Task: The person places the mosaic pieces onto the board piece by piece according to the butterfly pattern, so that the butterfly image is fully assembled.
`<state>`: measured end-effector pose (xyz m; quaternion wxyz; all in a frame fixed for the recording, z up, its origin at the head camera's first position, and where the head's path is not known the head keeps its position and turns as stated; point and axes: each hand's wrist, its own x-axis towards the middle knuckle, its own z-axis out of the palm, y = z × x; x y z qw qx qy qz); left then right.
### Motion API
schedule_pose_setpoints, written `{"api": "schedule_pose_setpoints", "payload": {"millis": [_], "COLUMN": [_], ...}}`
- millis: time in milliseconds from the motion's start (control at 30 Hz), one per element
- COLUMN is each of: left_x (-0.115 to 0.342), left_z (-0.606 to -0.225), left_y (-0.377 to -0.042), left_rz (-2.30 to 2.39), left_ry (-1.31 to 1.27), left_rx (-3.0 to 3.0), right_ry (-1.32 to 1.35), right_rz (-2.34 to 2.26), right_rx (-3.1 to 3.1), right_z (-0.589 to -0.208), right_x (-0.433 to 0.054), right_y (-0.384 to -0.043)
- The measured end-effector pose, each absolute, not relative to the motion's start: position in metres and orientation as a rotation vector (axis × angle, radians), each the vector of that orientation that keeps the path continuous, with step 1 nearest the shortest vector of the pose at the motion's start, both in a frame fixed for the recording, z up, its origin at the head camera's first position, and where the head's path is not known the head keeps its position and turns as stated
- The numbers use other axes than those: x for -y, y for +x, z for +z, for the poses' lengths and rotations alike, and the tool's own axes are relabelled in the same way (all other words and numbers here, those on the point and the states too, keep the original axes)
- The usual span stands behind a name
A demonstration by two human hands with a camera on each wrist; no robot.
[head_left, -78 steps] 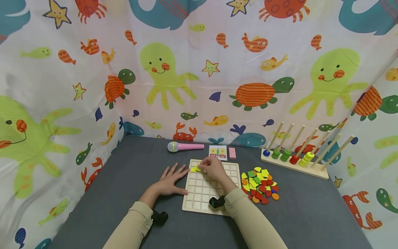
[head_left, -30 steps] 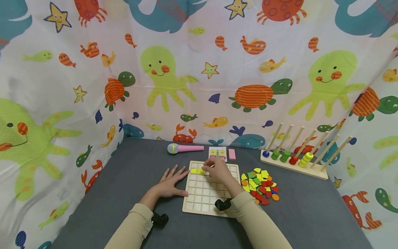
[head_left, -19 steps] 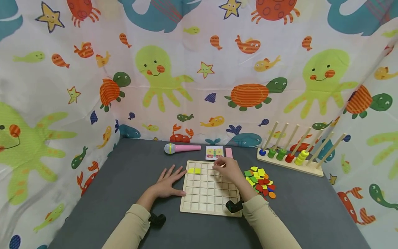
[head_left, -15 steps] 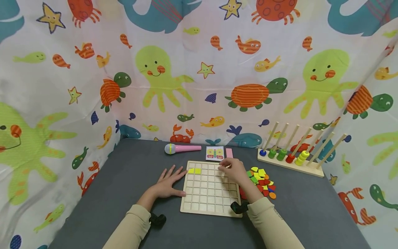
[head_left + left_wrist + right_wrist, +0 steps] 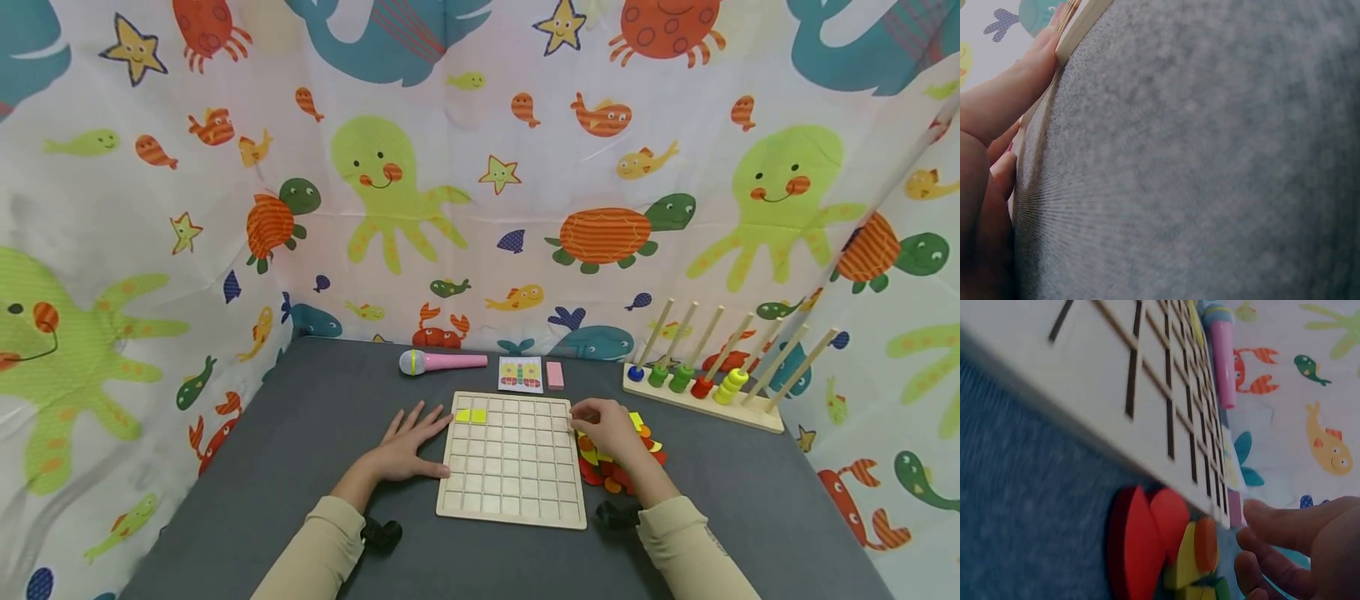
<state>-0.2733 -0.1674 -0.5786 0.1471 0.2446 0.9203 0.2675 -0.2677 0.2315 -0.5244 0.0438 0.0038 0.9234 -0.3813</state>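
Head view. Board (image 5: 510,467) flat on grey table (image 5: 262,467), lower centre of frame. Two yellow tiles (image 5: 471,416) side by side near its upper-left corner, second row from top, in the two leftmost cells.

Left hand (image 5: 399,450), left of board: palm down, fingers spread; thumb meets board's left edge, also seen in left-wrist view.

Right hand (image 5: 611,429), at board's upper-right edge, over the pile (image 5: 603,477): fingers loosely bent, thumb and index tips near each other, tips bare in right-wrist view. Pile lies just beside the board's right edge, partly hidden by hand; red, orange and yellow pieces visible, plus a green one at bottom of right-wrist view.

Above board in frame, left to right: pink mic (image 5: 442,362), patterned card (image 5: 520,375), pink block (image 5: 554,375). Abacus (image 5: 702,388) at right, before the sea-animal curtain (image 5: 495,237).
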Motion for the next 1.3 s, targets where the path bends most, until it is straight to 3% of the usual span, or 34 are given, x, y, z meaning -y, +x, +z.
{"api": "schedule_pose_setpoints", "payload": {"millis": [967,1300], "left_x": [0.166,0.168], "left_z": [-0.568,-0.572], "left_y": [-0.267,-0.267], "left_rz": [0.77,0.831], "left_ry": [0.691,0.711], "left_rx": [-2.655,-2.646], "right_ry": [-0.091,-0.166], "right_rz": [-0.749,-0.964], "right_rx": [-2.965,-2.923], "right_z": [-0.536,-0.525], "right_x": [-0.263,-0.257], "right_y": [-0.276,-0.277]}}
